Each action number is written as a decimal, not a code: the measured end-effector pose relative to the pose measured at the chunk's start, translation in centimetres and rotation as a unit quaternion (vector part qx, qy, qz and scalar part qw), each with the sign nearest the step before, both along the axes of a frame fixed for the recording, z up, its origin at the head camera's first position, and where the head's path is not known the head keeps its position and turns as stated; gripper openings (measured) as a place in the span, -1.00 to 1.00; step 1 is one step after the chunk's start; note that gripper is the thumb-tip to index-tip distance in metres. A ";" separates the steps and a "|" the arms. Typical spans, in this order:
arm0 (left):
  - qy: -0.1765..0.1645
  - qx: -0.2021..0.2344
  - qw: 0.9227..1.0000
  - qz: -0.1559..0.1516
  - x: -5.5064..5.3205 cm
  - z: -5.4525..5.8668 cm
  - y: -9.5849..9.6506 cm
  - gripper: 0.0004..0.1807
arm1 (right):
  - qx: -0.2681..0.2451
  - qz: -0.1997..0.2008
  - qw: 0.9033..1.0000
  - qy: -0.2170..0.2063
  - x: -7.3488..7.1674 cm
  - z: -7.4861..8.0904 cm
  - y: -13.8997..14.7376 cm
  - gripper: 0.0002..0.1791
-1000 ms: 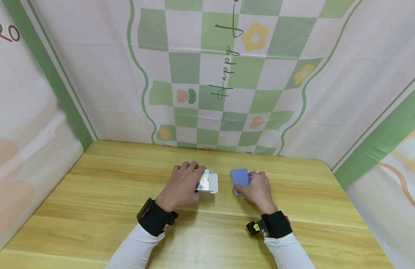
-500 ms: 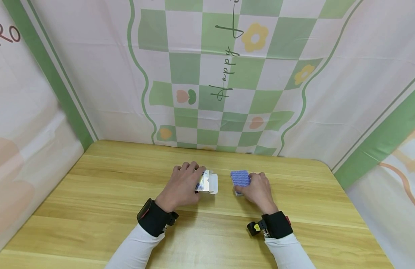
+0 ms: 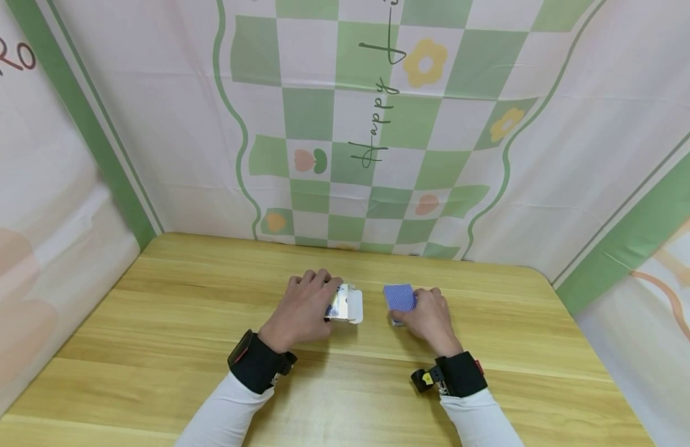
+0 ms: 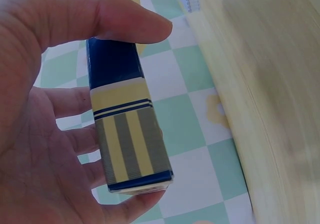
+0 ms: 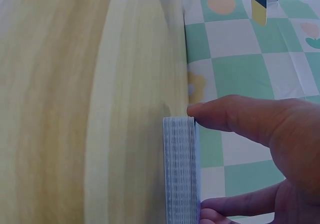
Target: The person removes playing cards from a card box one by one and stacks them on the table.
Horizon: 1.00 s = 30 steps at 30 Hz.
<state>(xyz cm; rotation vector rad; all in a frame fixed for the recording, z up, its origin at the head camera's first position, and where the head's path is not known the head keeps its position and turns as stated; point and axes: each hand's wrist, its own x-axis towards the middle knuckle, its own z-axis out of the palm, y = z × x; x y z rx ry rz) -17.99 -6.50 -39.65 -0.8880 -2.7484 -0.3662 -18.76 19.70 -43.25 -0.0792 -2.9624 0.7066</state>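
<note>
My left hand (image 3: 306, 304) grips an opened card box (image 3: 339, 303), its white flap pointing right toward the deck. In the left wrist view, the thumb lies across the blue and striped narrow side of the box (image 4: 127, 134), with the fingers behind and under it. To the right, my right hand (image 3: 431, 318) holds a deck of playing cards (image 3: 399, 298) with a blue patterned back facing up. The right wrist view has the thumb tip at one corner of the stacked card edges (image 5: 180, 169) and other fingers farther along. A gap of table separates deck and box.
Both hands work over a light wooden table (image 3: 211, 372). Behind its far edge hangs a green and white checked cloth (image 3: 350, 155). Black bands with small cameras (image 3: 459, 374) sit on both wrists.
The far edge of the deck's top has shifted slightly toward the person under the right hand. The left hand and card box stay in place.
</note>
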 end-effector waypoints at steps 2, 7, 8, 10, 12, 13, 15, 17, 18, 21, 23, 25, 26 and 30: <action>-0.001 0.000 1.000 0.000 0.0 0.0 0.0 -0.26 | 0.002 0.000 1.000 -0.002 0.0 0.0 0.0 -0.19; -0.002 -0.001 1.000 -0.001 0.1 0.1 -0.1 -0.26 | -0.001 -0.001 1.000 -0.006 0.0 0.0 0.0 -0.18; -0.002 -0.001 1.000 -0.001 0.1 0.1 -0.1 -0.26 | -0.002 -0.001 1.000 -0.007 0.1 0.0 0.0 -0.18; -0.003 -0.001 1.000 -0.001 0.1 0.2 -0.1 -0.26 | -0.005 -0.003 1.000 -0.010 0.1 0.1 0.0 -0.16; -0.006 -0.002 1.000 -0.001 0.1 0.2 -0.1 -0.26 | -0.005 -0.004 1.000 -0.010 0.1 0.2 0.1 -0.15; -0.007 -0.002 1.000 -0.001 0.1 0.2 -0.1 -0.26 | -0.005 -0.005 1.000 -0.008 0.1 0.3 0.1 -0.14; -0.012 -0.001 1.000 -0.001 0.2 0.2 -0.1 -0.26 | -0.005 -0.005 1.000 -0.002 0.2 0.6 0.0 -0.14; -0.017 0.001 1.000 -0.002 0.2 0.2 -0.1 -0.25 | -0.009 -0.002 1.000 0.013 0.2 0.9 -0.2 -0.17; -0.019 0.003 1.000 -0.002 0.3 0.2 -0.1 -0.25 | -0.014 0.003 1.000 0.023 0.3 1.1 -0.3 -0.20; -0.024 0.008 1.000 -0.003 0.3 0.3 -0.1 -0.24 | -0.044 0.020 0.998 0.051 0.6 1.7 -0.8 -0.31; -0.022 0.009 1.000 -0.003 0.3 0.2 -0.2 -0.24 | -0.069 0.034 0.995 0.065 0.8 2.1 -1.2 -0.38; -0.019 0.010 1.000 -0.005 0.3 0.2 -0.2 -0.25 | -0.088 0.047 0.992 0.072 1.0 2.4 -1.5 -0.43; -0.017 0.011 1.000 -0.006 0.3 0.2 -0.2 -0.26 | -0.095 0.051 0.992 0.072 1.1 2.6 -1.6 -0.45; -0.014 0.011 1.000 -0.007 0.3 0.2 -0.2 -0.27 | -0.109 0.071 0.989 0.068 1.4 3.0 -2.3 -0.50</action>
